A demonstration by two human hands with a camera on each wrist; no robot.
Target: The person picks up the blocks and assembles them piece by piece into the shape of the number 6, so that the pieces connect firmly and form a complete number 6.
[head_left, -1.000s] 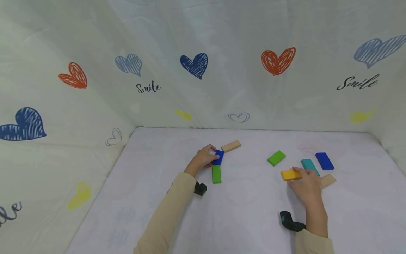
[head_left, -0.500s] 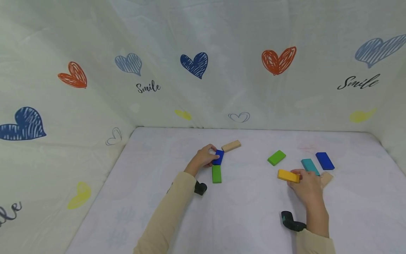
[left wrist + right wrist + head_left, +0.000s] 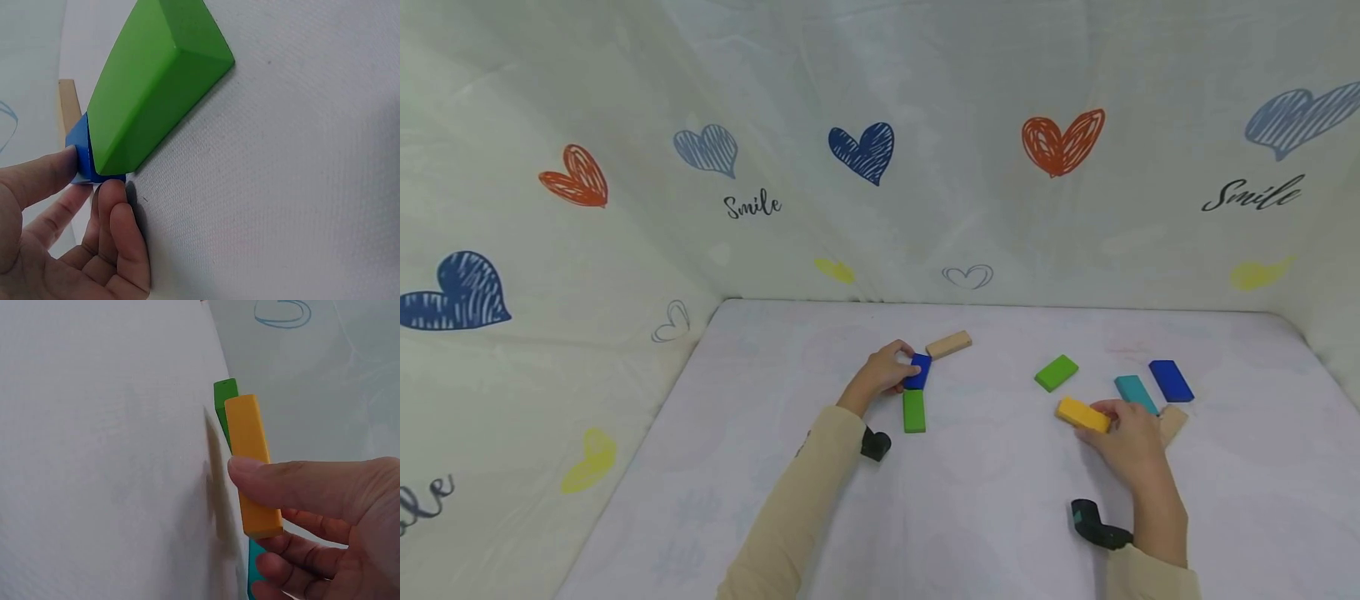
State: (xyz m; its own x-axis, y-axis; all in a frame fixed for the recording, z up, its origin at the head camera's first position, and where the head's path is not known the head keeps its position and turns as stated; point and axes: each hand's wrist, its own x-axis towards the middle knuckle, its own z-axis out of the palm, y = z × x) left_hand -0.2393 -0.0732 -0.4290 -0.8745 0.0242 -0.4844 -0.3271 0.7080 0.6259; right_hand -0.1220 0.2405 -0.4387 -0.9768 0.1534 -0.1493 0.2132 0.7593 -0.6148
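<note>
My left hand (image 3: 880, 375) grips a blue block (image 3: 917, 372), thumb on top and fingers at its sides. The near end of that block meets a green block (image 3: 913, 412), and a plain wooden block (image 3: 949, 344) lies by its far corner. In the left wrist view the green block (image 3: 147, 87) hides part of the blue block (image 3: 77, 145). On the right side, my right hand (image 3: 1127, 437) pinches a yellow block (image 3: 1082, 414) between thumb and fingers. The right wrist view shows the yellow block (image 3: 251, 450) held off the table above its shadow.
Around my right hand lie a second green block (image 3: 1056, 372), a teal block (image 3: 1135, 393), a second blue block (image 3: 1171, 381) and a wooden block (image 3: 1172, 423) partly behind the hand. A printed cloth wall (image 3: 925, 233) rises behind the white table (image 3: 985, 500).
The yellow block has turned in my right hand, shifted slightly left and now shows more of its length. My left hand stays in place on the blue block.
</note>
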